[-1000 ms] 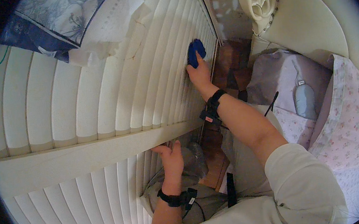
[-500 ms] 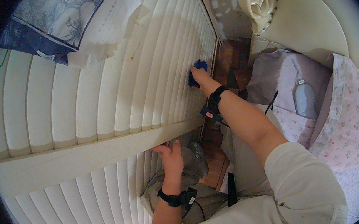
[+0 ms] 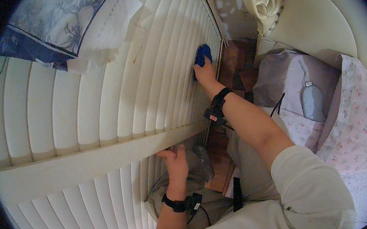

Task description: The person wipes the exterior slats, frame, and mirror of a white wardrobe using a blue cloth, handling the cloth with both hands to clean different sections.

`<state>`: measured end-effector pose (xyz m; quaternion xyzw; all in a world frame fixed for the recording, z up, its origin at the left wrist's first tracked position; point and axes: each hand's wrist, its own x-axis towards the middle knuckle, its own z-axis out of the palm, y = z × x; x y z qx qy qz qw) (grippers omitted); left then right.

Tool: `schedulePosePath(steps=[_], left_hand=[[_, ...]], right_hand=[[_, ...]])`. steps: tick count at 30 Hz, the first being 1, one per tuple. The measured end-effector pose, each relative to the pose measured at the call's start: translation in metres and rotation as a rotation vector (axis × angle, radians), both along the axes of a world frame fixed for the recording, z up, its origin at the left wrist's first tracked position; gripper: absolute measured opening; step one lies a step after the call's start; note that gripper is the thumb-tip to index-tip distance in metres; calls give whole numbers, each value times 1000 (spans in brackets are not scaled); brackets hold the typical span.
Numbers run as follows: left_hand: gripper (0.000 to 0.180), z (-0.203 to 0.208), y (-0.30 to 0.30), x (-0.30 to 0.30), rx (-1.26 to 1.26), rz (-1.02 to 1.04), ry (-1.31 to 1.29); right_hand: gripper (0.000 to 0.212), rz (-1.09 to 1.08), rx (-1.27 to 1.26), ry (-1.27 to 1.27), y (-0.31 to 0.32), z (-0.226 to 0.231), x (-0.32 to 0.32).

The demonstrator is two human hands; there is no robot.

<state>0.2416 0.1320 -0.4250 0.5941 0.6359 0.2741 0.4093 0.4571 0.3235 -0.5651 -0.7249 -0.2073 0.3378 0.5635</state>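
My right hand [image 3: 206, 72] presses a dark blue cloth [image 3: 203, 55] against the white slatted panel [image 3: 115, 99], near the panel's far right edge. The cloth bunches above and around the fingers. Below it, my left hand [image 3: 177, 162] rests at the lower edge of the panel's cream crossbar [image 3: 85, 162]. Its thumb and fingers are spread apart, and some fingertips are hidden by the bar. Nothing shows in this hand. Each wrist wears a black strap with a small box.
Blue-grey patterned fabric [image 3: 49, 30] and a white sheet [image 3: 111, 26] hang over the panel at upper left. To the right stand a cream padded headboard [image 3: 315, 6] and floral bedding [image 3: 353, 114] with a pale blue pouch-like object [image 3: 312, 103]. Brown floor tiles [image 3: 236, 62] show between.
My right hand has slid a little upward along the slats with the blue cloth. My left hand stays at the crossbar. The view has shifted slightly.
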Motion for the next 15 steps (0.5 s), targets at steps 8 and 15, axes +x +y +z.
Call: schedulePosePath(steps=[8, 15], left_hand=[[79, -3, -1, 12, 21, 65, -169], [76, -4, -1, 26, 9, 57, -99]], right_hand=[[59, -227, 323, -308, -2, 33, 33], [47, -5, 76, 145, 23, -53, 64]])
